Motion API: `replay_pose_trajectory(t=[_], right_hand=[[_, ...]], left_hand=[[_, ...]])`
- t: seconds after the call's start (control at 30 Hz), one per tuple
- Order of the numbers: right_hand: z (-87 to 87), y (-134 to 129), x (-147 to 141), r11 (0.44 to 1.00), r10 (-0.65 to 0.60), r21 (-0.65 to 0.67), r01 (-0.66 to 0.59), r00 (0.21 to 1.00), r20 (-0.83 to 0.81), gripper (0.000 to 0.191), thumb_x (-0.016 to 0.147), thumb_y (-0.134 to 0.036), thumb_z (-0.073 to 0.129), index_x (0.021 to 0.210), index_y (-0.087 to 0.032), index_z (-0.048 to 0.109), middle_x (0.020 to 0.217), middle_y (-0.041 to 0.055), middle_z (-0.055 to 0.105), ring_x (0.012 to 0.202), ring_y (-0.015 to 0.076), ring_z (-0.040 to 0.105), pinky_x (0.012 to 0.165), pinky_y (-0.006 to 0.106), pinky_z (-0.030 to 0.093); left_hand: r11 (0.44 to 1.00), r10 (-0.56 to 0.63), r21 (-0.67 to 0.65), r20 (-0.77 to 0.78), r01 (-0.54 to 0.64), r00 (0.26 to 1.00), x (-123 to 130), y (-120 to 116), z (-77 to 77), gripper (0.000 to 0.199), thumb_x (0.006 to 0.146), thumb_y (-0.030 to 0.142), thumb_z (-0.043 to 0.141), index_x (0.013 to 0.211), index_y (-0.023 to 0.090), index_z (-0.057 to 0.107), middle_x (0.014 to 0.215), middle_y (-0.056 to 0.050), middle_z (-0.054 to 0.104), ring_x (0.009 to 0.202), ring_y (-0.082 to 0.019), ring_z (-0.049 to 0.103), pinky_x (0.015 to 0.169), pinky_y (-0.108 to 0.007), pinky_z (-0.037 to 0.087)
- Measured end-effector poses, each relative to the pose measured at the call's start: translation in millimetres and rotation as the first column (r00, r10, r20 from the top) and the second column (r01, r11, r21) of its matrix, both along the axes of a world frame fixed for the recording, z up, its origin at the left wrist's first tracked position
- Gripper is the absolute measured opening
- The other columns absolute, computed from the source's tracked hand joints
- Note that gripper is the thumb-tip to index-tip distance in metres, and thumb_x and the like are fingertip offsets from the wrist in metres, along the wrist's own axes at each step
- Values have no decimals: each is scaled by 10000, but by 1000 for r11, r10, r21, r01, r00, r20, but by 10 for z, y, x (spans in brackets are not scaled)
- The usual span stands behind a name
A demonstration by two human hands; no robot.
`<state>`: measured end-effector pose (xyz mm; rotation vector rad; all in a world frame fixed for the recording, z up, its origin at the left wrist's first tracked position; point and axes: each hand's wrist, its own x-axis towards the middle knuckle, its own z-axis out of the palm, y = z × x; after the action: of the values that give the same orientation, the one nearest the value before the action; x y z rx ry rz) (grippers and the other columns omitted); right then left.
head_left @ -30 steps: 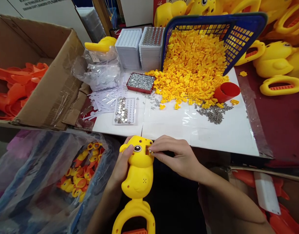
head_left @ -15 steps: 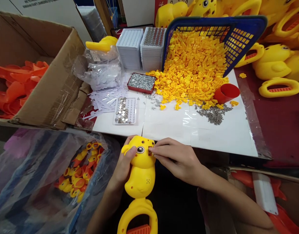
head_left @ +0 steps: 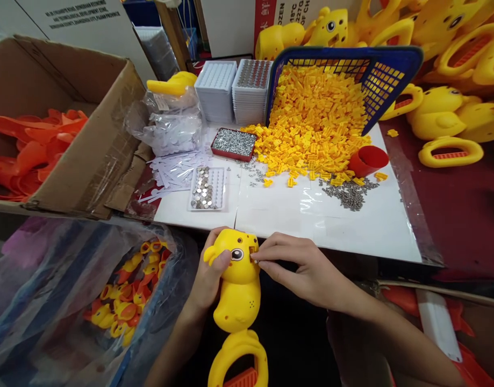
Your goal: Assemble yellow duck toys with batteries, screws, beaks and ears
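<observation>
A yellow duck-shaped toy (head_left: 239, 295) with a ring handle hangs upright in front of the table edge. My left hand (head_left: 208, 274) is wrapped round its head from the left, thumb beside the printed eye. At the rectangular opening (head_left: 252, 251) in the toy's face, the fingertips of my right hand (head_left: 295, 269) are pinched together. A tiny pale thing shows at those fingertips, too small to name. Small dark screw holes show on the head above the opening.
On the white table (head_left: 279, 209) lie yellow clips (head_left: 319, 118) spilling from a blue basket (head_left: 392, 80), screws (head_left: 349, 194), a red tray (head_left: 234, 144) and a tray of discs (head_left: 206, 188). A cardboard box (head_left: 85, 145) stands left; duck toys (head_left: 440, 113) lie right.
The toy and my left hand appear slightly lower and further right. My right fingertips have drawn back slightly from the opening, and the small pale thing shows more clearly.
</observation>
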<state>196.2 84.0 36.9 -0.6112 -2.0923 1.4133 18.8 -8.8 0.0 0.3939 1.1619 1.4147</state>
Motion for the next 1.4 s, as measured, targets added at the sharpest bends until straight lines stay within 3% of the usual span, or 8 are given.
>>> replay_pose_trajectory(t=[0.27, 0.63, 0.8, 0.97, 1.13, 1.23, 1.33, 1.4], right_hand=[[-4, 215, 53, 970, 108, -230, -81, 988, 111, 46, 891, -179, 727, 871, -194, 766, 885, 14, 702, 822, 124, 665, 793, 239, 547], [46, 154, 61, 981, -92, 192, 31, 943, 320, 170, 936, -72, 580, 885, -188, 694, 880, 41, 689, 853, 173, 608, 789, 300, 484], [38, 304, 140, 986, 4, -160, 45, 956, 292, 159, 845, -85, 662, 836, -198, 550, 934, 6, 591, 875, 145, 570, 784, 276, 485], [11, 450, 295, 764, 223, -640, -88, 965, 135, 496, 711, -289, 846, 1026, -230, 468, 997, -15, 559, 939, 133, 561, 752, 235, 484], [-196, 270, 253, 669, 58, -726, -155, 986, -158, 560, 823, -430, 748, 1261, -269, 438, 1191, 33, 580, 1056, 150, 591, 905, 291, 487], [-358, 152, 161, 695, -229, -718, 30, 956, -182, 561, 855, -444, 655, 1346, -276, 445, 1154, 44, 626, 1007, 181, 623, 899, 319, 501], [-454, 145, 95, 673, -441, -701, 236, 889, -124, 517, 842, -390, 604, 1328, -262, 485, 1138, 51, 648, 958, 192, 644, 875, 320, 523], [-460, 181, 69, 682, -503, -645, 346, 862, -70, 480, 853, -394, 577, 1305, -250, 504, 1139, 56, 656, 938, 191, 651, 855, 313, 537]], left_hand=[[997, -53, 44, -259, 67, 964, 32, 63, 50, 474, 756, 466, 780, 1115, 221, 589, 1124, -47, 674, 916, -204, 674, 791, -307, 577], [992, -41, 68, -627, 108, 778, 82, 248, 140, 384, 786, 400, 738, 1102, 229, 604, 1056, -26, 677, 880, -184, 653, 766, -286, 560], [983, 3, 134, -696, 126, 718, 151, 271, 119, 347, 814, 394, 707, 1103, 231, 607, 1069, -31, 682, 914, -199, 662, 796, -304, 560], [903, -111, 203, -741, 379, 662, 215, 289, 159, 358, 848, 380, 681, 1173, 242, 620, 1101, -44, 701, 968, -224, 681, 856, -335, 553], [927, 63, 332, -592, 173, 804, 298, 359, 87, 423, 957, 513, 518, 1303, 269, 519, 1218, -68, 684, 1064, -250, 683, 891, -366, 551], [943, 124, 290, -761, 164, 636, 294, 441, 49, 479, 956, 524, 510, 1343, 243, 510, 1257, -103, 689, 1088, -278, 680, 870, -370, 531], [982, 109, 154, -937, 111, 333, 241, 532, 69, 287, 959, 465, 513, 987, 212, 645, 844, -60, 729, 722, -226, 675, 649, -309, 451], [989, 71, 104, -955, 102, 287, 204, 581, 95, 335, 980, 427, 467, 724, 230, 554, 578, 5, 589, 512, -170, 553, 551, -287, 362]])
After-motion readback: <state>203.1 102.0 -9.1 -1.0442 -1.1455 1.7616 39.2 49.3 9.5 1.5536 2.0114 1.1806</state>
